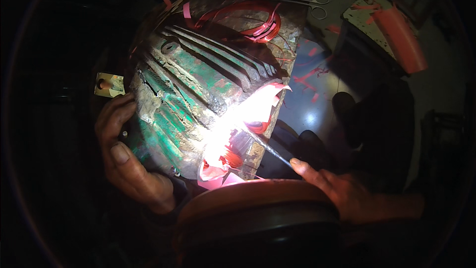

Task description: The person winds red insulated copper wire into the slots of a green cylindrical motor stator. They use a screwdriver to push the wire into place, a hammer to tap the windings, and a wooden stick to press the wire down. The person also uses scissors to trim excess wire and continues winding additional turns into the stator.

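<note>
A finned metal motor housing (198, 69) with worn green paint lies in the middle, red wire windings (232, 158) and pink paper showing at its lit open end, where glare hides detail. My left hand (131, 164) curls its fingers round the housing's left side. My right hand (332, 188), at lower right, grips a thin metal rod (267, 149), whose far tip reaches into the bright opening among the windings.
The worn bench (292, 44) holds a red wire coil (263, 27) and scissors (318, 6). A small card (109, 84) is at left. A pale board with a red rolled piece (399, 37) is upper right, dark shoes (343, 104) below. A dark rounded object (258, 218) fills the lower middle.
</note>
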Action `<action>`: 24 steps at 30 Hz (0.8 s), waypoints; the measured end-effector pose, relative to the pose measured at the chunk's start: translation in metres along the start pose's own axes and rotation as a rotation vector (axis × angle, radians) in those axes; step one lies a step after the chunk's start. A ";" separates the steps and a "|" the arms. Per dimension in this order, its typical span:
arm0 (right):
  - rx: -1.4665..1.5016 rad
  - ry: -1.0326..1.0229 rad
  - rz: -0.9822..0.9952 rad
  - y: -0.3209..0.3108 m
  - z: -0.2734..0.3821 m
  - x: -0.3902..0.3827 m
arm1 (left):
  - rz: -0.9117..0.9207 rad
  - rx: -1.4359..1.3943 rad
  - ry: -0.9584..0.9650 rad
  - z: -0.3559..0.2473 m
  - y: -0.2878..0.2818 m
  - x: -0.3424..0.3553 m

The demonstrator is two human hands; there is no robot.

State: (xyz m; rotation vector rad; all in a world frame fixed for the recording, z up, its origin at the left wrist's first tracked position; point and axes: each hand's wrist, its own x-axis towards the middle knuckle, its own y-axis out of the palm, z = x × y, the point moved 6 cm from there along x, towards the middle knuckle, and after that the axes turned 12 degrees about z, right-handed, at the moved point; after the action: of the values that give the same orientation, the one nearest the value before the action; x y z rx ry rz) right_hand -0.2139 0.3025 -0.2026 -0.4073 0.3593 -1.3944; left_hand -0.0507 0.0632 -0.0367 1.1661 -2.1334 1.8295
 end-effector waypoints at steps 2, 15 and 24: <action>0.094 0.020 0.043 -0.005 0.003 0.005 | 0.003 -0.007 0.006 0.002 -0.001 -0.001; 0.146 0.116 0.263 -0.047 0.009 0.007 | 0.060 -0.005 0.086 0.014 -0.004 -0.005; 0.253 0.090 0.157 -0.052 0.005 -0.001 | 0.031 -0.017 0.090 0.009 -0.002 -0.003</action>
State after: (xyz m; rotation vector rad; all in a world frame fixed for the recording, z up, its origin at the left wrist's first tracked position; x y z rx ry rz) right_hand -0.2566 0.2973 -0.1735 -0.1061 0.2771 -1.2871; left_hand -0.0436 0.0565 -0.0391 1.0322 -2.1252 1.8353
